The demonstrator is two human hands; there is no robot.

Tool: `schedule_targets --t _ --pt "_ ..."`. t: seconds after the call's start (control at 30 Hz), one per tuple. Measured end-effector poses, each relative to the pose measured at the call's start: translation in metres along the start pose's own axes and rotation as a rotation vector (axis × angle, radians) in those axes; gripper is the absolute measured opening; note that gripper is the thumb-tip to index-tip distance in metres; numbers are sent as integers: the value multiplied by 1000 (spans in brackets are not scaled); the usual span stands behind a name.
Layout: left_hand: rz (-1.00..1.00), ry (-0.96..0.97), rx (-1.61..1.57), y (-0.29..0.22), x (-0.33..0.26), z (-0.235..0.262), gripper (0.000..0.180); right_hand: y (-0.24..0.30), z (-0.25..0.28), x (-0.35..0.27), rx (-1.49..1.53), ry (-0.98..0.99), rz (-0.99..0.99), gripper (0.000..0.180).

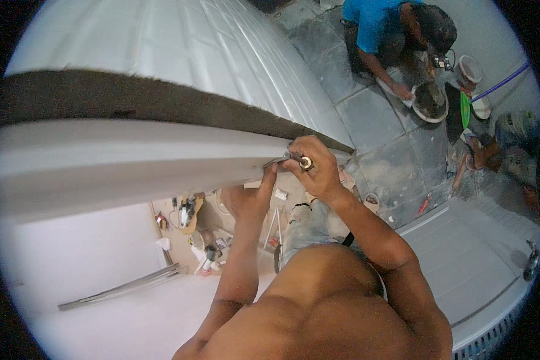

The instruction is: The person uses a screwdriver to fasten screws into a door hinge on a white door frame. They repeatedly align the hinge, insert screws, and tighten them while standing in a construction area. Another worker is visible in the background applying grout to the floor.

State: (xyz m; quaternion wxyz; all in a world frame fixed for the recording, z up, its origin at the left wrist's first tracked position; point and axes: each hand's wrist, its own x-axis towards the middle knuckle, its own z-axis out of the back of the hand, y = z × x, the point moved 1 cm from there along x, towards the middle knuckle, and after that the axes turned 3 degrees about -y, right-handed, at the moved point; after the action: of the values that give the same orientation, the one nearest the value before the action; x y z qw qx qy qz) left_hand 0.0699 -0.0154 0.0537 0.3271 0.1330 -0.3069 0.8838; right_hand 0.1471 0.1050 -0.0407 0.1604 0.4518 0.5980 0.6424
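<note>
My right hand [315, 167] is closed round a small tool [306, 162] with a round, brass-coloured end. A thin metal blade [276, 161] sticks out beside it, at the edge of a long white frame piece [162, 157]. My left hand [249, 199] is under that edge, with its thumb stretched up to the blade. Its other fingers stand apart from the thumb, their tips partly hidden against the frame piece. A dark, rough strip [150, 99] runs along the frame, between it and a glossy white ribbed surface [162, 36].
A person in a blue shirt [373, 24] crouches at the far right over a bucket of grey mix [430, 102]. Nearby are a blue hose [503, 81] and grey floor tiles [369, 120]. Tools [207, 255] litter the floor below; a white panel [468, 252] is at right.
</note>
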Motion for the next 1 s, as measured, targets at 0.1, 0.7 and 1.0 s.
schedule_targets --t 0.1,0.7,1.0 --pt "148 67 -84 0 -8 4 51 2 2 -5 60 3 -15 28" --pt "199 31 -314 2 -14 -5 53 7 4 4 90 35 -47 35" --pt "28 -71 -93 15 5 -20 48 -10 21 -13 -56 31 -95 38"
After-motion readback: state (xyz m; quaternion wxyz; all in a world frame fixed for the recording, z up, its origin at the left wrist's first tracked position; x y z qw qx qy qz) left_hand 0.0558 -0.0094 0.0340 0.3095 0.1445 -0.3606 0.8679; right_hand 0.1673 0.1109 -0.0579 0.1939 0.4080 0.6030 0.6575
